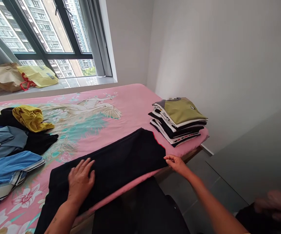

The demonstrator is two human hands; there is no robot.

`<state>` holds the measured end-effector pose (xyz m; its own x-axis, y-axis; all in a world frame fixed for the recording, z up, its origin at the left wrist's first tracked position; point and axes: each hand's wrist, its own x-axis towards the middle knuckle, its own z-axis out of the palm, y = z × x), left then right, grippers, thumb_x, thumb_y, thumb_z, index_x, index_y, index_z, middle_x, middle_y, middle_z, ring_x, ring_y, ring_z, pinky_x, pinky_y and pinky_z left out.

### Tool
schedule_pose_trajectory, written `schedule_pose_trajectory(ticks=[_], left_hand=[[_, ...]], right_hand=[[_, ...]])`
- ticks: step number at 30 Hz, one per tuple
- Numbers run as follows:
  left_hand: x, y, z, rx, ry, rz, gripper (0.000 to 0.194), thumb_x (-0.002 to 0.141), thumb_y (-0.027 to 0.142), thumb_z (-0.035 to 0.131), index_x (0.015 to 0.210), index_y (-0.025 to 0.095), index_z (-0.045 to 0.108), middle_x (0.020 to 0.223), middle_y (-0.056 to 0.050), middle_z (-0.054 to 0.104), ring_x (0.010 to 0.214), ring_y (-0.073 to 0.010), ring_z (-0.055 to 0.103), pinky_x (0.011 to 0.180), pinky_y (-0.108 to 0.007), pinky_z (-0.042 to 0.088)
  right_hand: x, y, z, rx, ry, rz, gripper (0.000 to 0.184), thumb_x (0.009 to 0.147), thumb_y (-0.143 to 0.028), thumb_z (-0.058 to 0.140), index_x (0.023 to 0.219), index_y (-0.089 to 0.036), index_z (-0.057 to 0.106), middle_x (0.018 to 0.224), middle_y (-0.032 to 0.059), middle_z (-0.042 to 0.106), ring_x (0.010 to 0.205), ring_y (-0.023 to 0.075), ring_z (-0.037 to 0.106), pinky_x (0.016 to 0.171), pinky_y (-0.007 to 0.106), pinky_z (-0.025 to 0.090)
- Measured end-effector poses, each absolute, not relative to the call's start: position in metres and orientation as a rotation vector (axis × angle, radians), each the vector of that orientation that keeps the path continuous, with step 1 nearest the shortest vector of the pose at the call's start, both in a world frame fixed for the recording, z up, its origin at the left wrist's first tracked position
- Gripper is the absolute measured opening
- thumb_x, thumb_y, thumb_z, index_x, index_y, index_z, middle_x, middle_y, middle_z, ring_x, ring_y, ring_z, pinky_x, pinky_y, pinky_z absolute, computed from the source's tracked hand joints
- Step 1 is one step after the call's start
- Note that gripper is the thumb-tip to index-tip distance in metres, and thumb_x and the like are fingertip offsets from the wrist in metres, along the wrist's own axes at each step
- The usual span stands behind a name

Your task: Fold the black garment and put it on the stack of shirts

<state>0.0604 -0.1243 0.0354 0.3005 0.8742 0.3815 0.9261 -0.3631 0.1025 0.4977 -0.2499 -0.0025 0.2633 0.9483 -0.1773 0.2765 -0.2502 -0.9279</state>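
A long black garment [128,152] lies folded flat along the near edge of the bed, with a thin red trim at its right end. My left hand [81,177] rests on its left part, palm down and fingers a little spread. At the near right corner, my right hand [175,163] pinches the edge of the cloth between thumb and fingers. Just beyond that end stands a stack of folded clothes [179,122], an olive-green shirt [185,110] on top.
Loose clothes lie heaped at the left, among them a yellow piece [30,117] and a blue shirt [11,174]. The pink bed sheet [135,104] has a bird pattern. Bags [39,75] sit on the windowsill. A wall [215,65] rises at the right.
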Motion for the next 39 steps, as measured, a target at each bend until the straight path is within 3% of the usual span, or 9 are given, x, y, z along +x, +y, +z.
schedule_pose_trajectory(ticks=[4, 10, 13, 17, 21, 26, 31, 36, 39], left_hand=[[0.149, -0.129, 0.062, -2.917, -1.252, -0.569, 0.036, 0.087, 0.02, 0.037, 0.112, 0.025, 0.062, 0.123, 0.0, 0.06, 0.122, -0.0173, 0.045, 0.103, -0.034, 0.032], [0.242, -0.11, 0.073, -3.149, -1.013, -0.08, 0.043, 0.077, 0.01, 0.039, 0.111, 0.023, 0.062, 0.105, -0.007, 0.066, 0.108, -0.024, 0.051, 0.097, -0.047, 0.027], [0.256, -0.098, 0.081, -3.109, -1.013, 0.112, 0.032, 0.068, 0.015, 0.047, 0.092, 0.02, 0.068, 0.086, -0.009, 0.066, 0.096, -0.0266, 0.053, 0.097, -0.051, 0.024], [0.25, -0.087, 0.092, -3.153, -1.028, 0.062, 0.02, 0.066, 0.022, 0.051, 0.079, 0.021, 0.066, 0.079, -0.005, 0.065, 0.096, -0.0248, 0.051, 0.101, -0.049, 0.017], [0.236, -0.084, 0.092, -3.059, -1.217, -0.058, 0.021, 0.072, 0.025, 0.047, 0.084, 0.022, 0.064, 0.083, -0.004, 0.067, 0.095, -0.0238, 0.051, 0.1, -0.048, 0.019], [0.238, -0.086, 0.083, -3.024, -1.194, -0.065, 0.019, 0.072, 0.025, 0.048, 0.082, 0.022, 0.064, 0.083, -0.004, 0.067, 0.096, -0.0241, 0.05, 0.101, -0.049, 0.016], [0.243, -0.087, 0.079, -3.035, -1.201, -0.011, 0.02, 0.072, 0.025, 0.049, 0.084, 0.021, 0.066, 0.085, -0.005, 0.066, 0.097, -0.0246, 0.051, 0.101, -0.049, 0.02], [0.23, -0.084, 0.073, -3.097, -1.174, -0.339, 0.042, 0.077, 0.02, 0.042, 0.116, 0.026, 0.057, 0.124, -0.004, 0.055, 0.116, -0.022, 0.044, 0.102, -0.042, 0.029], [0.218, -0.087, 0.065, -3.013, -1.219, -0.577, 0.048, 0.077, 0.015, 0.04, 0.124, 0.023, 0.051, 0.13, -0.006, 0.05, 0.122, -0.0212, 0.041, 0.105, -0.04, 0.03]], right_hand=[[0.495, -0.257, -0.007, -1.678, -1.089, 1.118, 0.035, 0.072, -0.038, 0.053, 0.098, -0.015, 0.057, 0.052, -0.0069, 0.043, 0.044, 0.0082, 0.038, 0.043, 0.02, 0.028], [0.503, -0.256, -0.01, -1.598, -1.148, 1.218, 0.04, 0.07, -0.029, 0.055, 0.108, -0.016, 0.053, 0.05, -0.0098, 0.037, 0.043, 0.0068, 0.036, 0.043, 0.019, 0.029], [0.508, -0.255, -0.012, -1.554, -1.183, 1.278, 0.051, 0.068, -0.027, 0.058, 0.117, -0.016, 0.05, 0.05, -0.0108, 0.037, 0.042, 0.0065, 0.037, 0.043, 0.019, 0.032], [0.513, -0.252, -0.016, -1.526, -1.166, 1.347, 0.059, 0.068, -0.031, 0.061, 0.123, -0.017, 0.046, 0.053, -0.0106, 0.039, 0.042, 0.0062, 0.038, 0.042, 0.019, 0.035], [0.514, -0.245, -0.017, -1.6, -1.17, 1.339, 0.053, 0.074, -0.039, 0.058, 0.121, -0.019, 0.046, 0.058, -0.009, 0.044, 0.042, 0.0064, 0.041, 0.041, 0.019, 0.036], [0.511, -0.241, -0.008, -1.773, -1.27, 1.131, 0.03, 0.082, -0.045, 0.05, 0.096, -0.019, 0.056, 0.055, -0.0065, 0.047, 0.045, 0.008, 0.045, 0.044, 0.019, 0.036], [0.507, -0.244, 0.001, -1.879, -1.31, 0.988, 0.026, 0.083, -0.043, 0.049, 0.082, -0.019, 0.057, 0.054, -0.0046, 0.05, 0.049, 0.0088, 0.047, 0.048, 0.019, 0.037], [0.502, -0.244, -0.002, -1.818, -1.206, 1.073, 0.024, 0.081, -0.04, 0.053, 0.09, -0.018, 0.054, 0.055, -0.0052, 0.051, 0.045, 0.0083, 0.047, 0.043, 0.018, 0.037], [0.498, -0.244, -0.003, -1.727, -1.144, 1.184, 0.037, 0.08, -0.045, 0.053, 0.105, -0.017, 0.049, 0.052, -0.0071, 0.051, 0.039, 0.0089, 0.046, 0.039, 0.019, 0.037]])
